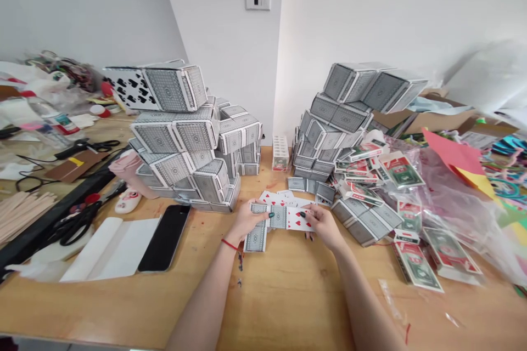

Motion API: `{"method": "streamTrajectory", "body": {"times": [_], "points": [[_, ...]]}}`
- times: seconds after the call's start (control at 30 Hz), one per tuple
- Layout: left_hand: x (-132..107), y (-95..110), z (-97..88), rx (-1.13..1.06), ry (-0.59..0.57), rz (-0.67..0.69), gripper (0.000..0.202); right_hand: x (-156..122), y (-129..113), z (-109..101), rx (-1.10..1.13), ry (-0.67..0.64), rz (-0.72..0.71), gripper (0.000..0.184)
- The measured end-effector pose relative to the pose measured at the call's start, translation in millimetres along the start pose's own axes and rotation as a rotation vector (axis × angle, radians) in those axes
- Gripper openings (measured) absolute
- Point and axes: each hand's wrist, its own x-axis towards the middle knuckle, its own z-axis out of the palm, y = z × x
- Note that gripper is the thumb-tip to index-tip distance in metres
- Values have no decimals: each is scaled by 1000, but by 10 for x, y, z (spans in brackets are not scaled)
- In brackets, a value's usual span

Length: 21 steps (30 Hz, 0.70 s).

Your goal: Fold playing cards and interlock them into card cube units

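My left hand (248, 220) is closed on a few grey-backed playing cards (257, 236) that hang down toward the wooden table (288, 285). My right hand (323, 225) pinches a red heart card (297, 219), face up, beside the left hand. More face-up cards (280, 197) lie spread on the table just beyond both hands. A red thread bracelet circles my left wrist.
Tall piles of folded grey card boxes stand at the left (185, 137) and right (341, 109). Red-and-green card packs (415, 263) and plastic wrap lie to the right. A black phone (164, 237), white paper (111, 249) and scissors (78, 222) lie to the left.
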Motion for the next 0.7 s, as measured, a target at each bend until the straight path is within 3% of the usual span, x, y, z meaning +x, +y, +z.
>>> {"method": "streamTrajectory", "body": {"times": [0.2, 0.47, 0.6, 0.7], "points": [[-3, 8, -45, 19, 23, 10, 36, 6, -19, 50, 82, -77, 23, 34], [-21, 20, -34, 50, -2, 12, 34, 16, 2, 62, 40, -10, 16, 27], [-24, 47, -26, 105, 53, 32, 29, 8, 20, 109, -65, 102, -36, 24], [-35, 80, -34, 82, 54, 22, 31, 14, 18, 137, -55, 98, -35, 26]]}}
